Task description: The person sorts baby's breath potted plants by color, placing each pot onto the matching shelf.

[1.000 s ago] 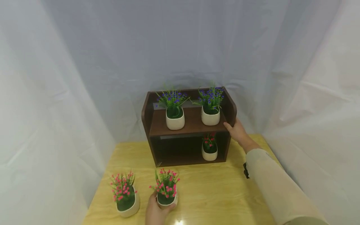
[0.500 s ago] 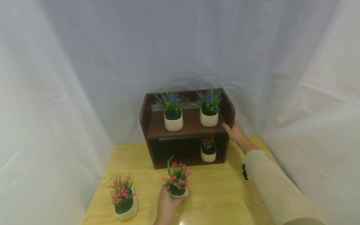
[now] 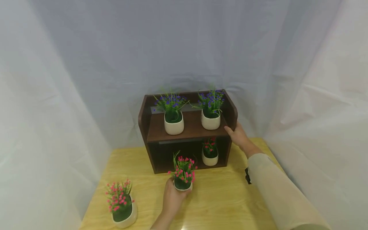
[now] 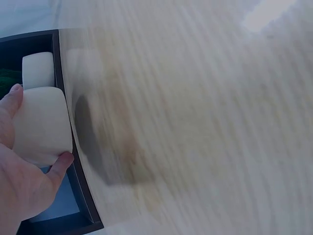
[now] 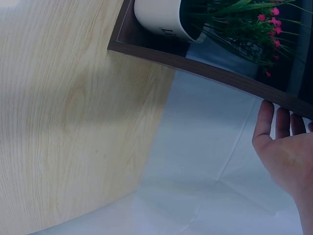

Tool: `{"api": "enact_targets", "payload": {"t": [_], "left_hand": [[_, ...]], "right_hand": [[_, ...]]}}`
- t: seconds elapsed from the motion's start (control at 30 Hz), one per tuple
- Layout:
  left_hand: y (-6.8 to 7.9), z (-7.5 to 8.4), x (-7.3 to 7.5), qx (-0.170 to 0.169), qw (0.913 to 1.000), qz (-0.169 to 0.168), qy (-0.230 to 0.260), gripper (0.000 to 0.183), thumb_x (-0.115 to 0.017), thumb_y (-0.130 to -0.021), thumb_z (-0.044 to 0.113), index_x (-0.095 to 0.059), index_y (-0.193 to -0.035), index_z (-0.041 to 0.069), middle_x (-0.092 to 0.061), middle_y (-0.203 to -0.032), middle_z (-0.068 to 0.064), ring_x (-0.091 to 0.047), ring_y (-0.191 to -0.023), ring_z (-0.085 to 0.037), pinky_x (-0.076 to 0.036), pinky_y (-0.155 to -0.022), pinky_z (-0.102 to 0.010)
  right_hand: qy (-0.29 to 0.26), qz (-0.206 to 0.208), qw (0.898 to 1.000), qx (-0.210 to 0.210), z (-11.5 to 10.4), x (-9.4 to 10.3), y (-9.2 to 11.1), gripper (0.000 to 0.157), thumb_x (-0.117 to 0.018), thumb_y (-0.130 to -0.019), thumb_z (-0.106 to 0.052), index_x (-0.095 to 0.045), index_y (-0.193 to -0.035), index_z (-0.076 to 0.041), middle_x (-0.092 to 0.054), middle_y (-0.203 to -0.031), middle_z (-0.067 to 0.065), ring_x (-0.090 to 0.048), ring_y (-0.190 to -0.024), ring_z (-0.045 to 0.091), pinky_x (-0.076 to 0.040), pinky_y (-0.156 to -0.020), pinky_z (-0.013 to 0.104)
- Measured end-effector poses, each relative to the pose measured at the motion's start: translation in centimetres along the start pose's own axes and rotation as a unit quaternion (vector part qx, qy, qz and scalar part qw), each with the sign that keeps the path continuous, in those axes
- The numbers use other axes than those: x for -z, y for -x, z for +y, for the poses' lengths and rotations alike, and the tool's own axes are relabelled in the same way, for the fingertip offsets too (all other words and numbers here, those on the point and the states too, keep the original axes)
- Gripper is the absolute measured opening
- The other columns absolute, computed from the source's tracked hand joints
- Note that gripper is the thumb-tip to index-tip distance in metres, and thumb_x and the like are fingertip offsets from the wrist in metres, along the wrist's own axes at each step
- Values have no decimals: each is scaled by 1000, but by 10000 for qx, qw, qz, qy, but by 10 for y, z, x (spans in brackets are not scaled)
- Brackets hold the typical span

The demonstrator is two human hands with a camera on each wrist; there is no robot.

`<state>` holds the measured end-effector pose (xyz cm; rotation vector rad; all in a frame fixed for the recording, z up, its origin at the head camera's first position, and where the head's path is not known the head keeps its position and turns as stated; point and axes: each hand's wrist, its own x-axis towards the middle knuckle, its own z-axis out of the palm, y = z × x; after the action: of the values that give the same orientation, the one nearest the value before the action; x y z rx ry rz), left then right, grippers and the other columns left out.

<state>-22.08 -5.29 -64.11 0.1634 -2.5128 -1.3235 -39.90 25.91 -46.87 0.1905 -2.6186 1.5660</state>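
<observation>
My left hand grips a white pot of pink artificial flowers by its sides. The plant is above the table, just in front of the dark brown two-tier shelf. In the left wrist view, thumb and fingers span the pale pot. My right hand holds the shelf's right side panel, thumb at the front edge of the upper board. The right wrist view shows that hand's fingertips touching the panel's outer face. A white pot with red flowers stands at the lower tier's right end.
On the upper tier stand two white pots with purple flowers, a left one and a right one. Another pink-flowered pot sits at the front left of the wooden table. White sheeting hangs behind and on both sides.
My left hand has lifted the pink-flowered pot and carried it forward and to the right, up to the shelf's front. The right hand keeps its place on the side panel.
</observation>
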Motion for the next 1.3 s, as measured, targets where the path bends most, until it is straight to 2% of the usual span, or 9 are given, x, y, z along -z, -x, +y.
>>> {"api": "enact_targets", "payload": {"t": [0.23, 0.47, 0.6, 0.73, 0.9, 1.0, 1.07, 1.1, 1.3], "left_hand": [[-13, 4, -12, -773, 9954, 557, -122, 87, -104, -64, 23, -58, -129, -13, -69, -116, -27, -70, -106, -45, -60, -94, -65], [-27, 7, -26, -494, 9974, 477, -211, 91, -105, -63, 19, -56, -132, -14, -69, -123, -31, -69, -116, -50, -59, -103, -63], [-33, -11, -44, -762, 9939, 753, -265, 94, -107, -59, 25, -57, -130, -11, -70, -119, -29, -70, -109, -48, -60, -94, -68], [-42, -39, -68, -1025, 9875, 1133, -388, 94, -106, -59, 33, -56, -128, -7, -70, -114, -25, -70, -101, -44, -62, -86, -62], [-45, -26, -66, -712, 9919, 1004, -314, 88, -105, -61, 26, -55, -125, -8, -68, -110, -28, -69, -102, -47, -63, -92, -60], [-43, -8, -57, -552, 9939, 902, -318, 92, -105, -61, 21, -53, -129, -10, -68, -114, -31, -70, -106, -50, -60, -95, -68], [-47, -12, -62, -607, 9925, 1000, -342, 96, -104, -62, 24, -50, -134, -10, -67, -117, -32, -70, -107, -52, -60, -95, -68], [-47, -5, -58, -535, 9940, 914, -283, 98, -104, -62, 21, -49, -136, -13, -66, -120, -35, -69, -109, -54, -59, -96, -70], [-57, -12, -65, -207, 9980, 591, 101, 106, -102, -59, 19, -46, -144, -12, -61, -130, -37, -63, -117, -58, -55, -104, -72]], "right_hand": [[-10, -118, 9999, -10, -2, 2, 2, 70, -53, -116, -27, -20, -171, 0, -33, -174, 29, -29, -164, 47, -25, -138, 61], [-131, -98, 9998, 100, 4, 0, -1, 68, -54, -115, -24, -21, -170, 0, -35, -173, 29, -31, -164, 46, -25, -138, 60], [-178, -118, 9997, 105, 6, -2, -2, 68, -54, -115, -24, -21, -170, -1, -35, -173, 28, -31, -164, 45, -25, -138, 59], [-130, -103, 9998, 98, 3, -3, -1, 67, -53, -116, -25, -22, -170, -1, -36, -173, 28, -31, -164, 45, -25, -138, 59], [-60, -65, 9999, 119, 0, -2, 0, 67, -52, -116, -25, -21, -171, -2, -35, -174, 28, -30, -165, 45, -24, -138, 59], [-50, -61, 9999, 104, 1, -1, -1, 67, -52, -116, -25, -21, -171, -2, -35, -174, 27, -30, -165, 44, -24, -138, 59], [-69, -43, 9999, 108, 3, -1, -3, 66, -52, -116, -25, -22, -170, -2, -36, -173, 27, -31, -164, 44, -24, -138, 58], [-86, -37, 9999, 111, 4, -1, -3, 66, -52, -116, -25, -22, -170, -2, -37, -173, 27, -31, -164, 44, -25, -138, 58], [-163, -52, 9998, 57, 7, -1, -4, 66, -53, -116, -26, -22, -170, -4, -37, -173, 26, -32, -164, 43, -24, -138, 58]]}}
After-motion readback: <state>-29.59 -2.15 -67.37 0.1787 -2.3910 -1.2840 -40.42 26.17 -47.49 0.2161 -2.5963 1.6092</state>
